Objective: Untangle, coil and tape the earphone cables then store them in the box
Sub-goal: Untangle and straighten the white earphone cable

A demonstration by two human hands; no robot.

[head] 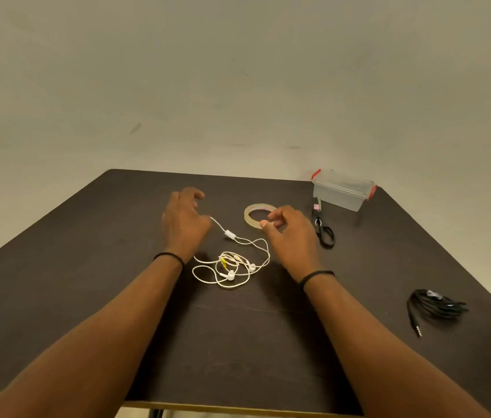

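White earphones (232, 267) lie tangled on the dark table (87, 267) between my two wrists, with both earbuds in the loops. One strand with an inline remote (230, 234) runs up and left into my left hand (185, 221), which pinches its end. My right hand (289, 233) hovers to the right of the tangle, fingers curled and apart, holding nothing. A roll of clear tape (256, 217) lies flat just beyond my right fingertips. The clear plastic box (342, 191) with red clips stands closed at the far right corner.
Black-handled scissors (324, 227) lie between the tape and the box. A coiled black cable (434, 306) with its jack plug sticking out rests near the table's right edge. A plain wall rises behind the table.
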